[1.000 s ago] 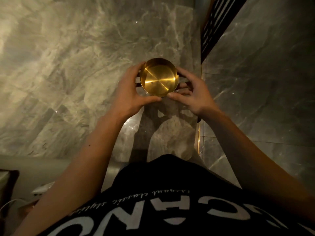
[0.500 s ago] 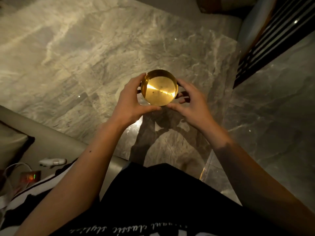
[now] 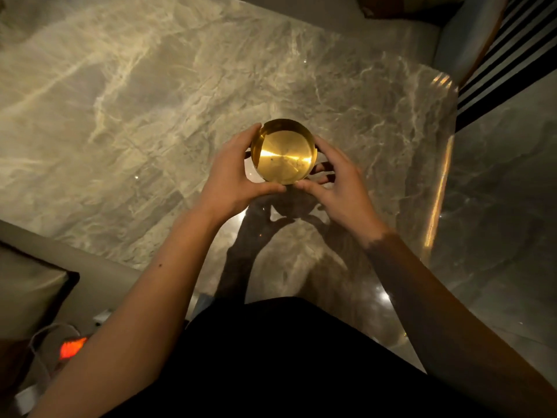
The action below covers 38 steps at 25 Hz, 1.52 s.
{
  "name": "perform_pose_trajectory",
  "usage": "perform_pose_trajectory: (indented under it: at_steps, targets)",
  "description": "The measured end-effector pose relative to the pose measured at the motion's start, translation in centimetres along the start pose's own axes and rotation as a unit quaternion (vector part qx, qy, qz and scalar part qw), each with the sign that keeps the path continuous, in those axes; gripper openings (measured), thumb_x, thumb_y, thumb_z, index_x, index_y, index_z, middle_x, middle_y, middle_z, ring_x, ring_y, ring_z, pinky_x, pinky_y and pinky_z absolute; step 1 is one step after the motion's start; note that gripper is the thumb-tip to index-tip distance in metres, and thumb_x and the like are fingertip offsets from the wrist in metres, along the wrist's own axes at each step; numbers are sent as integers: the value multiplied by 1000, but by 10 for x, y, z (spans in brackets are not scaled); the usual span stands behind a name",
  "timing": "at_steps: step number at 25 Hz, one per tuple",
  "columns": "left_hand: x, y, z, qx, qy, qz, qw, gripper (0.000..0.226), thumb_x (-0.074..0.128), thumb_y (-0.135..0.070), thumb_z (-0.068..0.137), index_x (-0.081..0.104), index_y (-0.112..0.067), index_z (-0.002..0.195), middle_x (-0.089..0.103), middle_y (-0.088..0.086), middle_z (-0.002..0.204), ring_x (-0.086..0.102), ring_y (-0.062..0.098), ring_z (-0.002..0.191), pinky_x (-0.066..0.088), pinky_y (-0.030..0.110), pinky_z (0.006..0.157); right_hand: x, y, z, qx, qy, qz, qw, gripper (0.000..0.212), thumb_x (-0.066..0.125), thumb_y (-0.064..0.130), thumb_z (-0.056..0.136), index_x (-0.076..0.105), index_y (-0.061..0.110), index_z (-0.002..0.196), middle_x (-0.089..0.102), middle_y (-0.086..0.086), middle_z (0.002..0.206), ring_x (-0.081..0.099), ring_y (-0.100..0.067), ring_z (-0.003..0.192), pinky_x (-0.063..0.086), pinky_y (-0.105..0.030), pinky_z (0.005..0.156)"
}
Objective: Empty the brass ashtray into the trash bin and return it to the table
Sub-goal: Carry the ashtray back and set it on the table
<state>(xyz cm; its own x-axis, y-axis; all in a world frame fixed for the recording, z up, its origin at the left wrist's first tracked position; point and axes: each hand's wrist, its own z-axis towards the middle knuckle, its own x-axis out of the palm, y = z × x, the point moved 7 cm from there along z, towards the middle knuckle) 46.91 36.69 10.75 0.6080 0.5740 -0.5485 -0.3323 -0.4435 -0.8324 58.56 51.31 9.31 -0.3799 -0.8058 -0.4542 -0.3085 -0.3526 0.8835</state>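
Note:
The round brass ashtray [image 3: 283, 153] is held upright above the marble table [image 3: 135, 122], its shiny inside showing only a few tiny specks. My left hand [image 3: 232, 176] grips its left rim and my right hand [image 3: 340, 179] grips its right rim, thumbs meeting at the near edge. The shadow of both hands and the ashtray falls on the tabletop just below. No trash bin is in view.
The table's right edge [image 3: 437, 200] glows, with grey marble floor [image 3: 497, 206] beyond it. A cushion [image 3: 27, 285] lies at the left, with a red-lit device [image 3: 70, 348] and white cable below it. A dark slatted panel [image 3: 506, 55] stands at the top right.
The view has shifted so the table sits more fully under the ashtray. Both hands keep the same grip, and the ashtray has levelled out over the tabletop.

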Motion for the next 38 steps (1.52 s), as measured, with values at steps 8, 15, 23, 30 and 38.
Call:
perform_pose_trajectory:
  at_steps: [8,15,23,30,38]
  targets:
    - [-118,104,43,-7,62,12,998,104,91,-32,60,37,-15,147,47,6,146,45,22,133,43,40,110,135,57,68,23,-41,-28,998,77,82,17,74,46,17,141,53,5,115,62,-21,94,51,-11,72]
    - [-170,144,52,-21,49,-12,999,103,91,-32,59,39,-15,146,48,5,146,47,19,133,43,35,110,181,87,99,19,-24,-52,998,78,84,18,70,48,16,140,52,8,117,59,-12,93,45,0,73]
    - [-215,162,31,-53,-20,4,998,99,91,-31,59,40,-20,144,49,-1,143,45,8,125,40,23,104,229,104,121,-25,37,-33,998,75,82,22,73,47,19,140,49,11,119,52,13,94,38,6,74]
    - [-261,198,-17,-120,-87,20,989,101,90,-31,61,37,-21,146,48,0,147,44,13,132,41,32,110,291,133,121,-76,119,-13,990,72,81,24,75,47,24,139,47,13,120,52,7,95,39,5,73]
    - [-330,262,-29,-144,-100,-12,984,98,87,-42,61,38,-26,145,49,0,145,44,21,135,42,46,111,382,172,147,-92,154,-78,981,79,82,33,74,44,21,142,53,2,126,55,-3,92,42,-5,78]
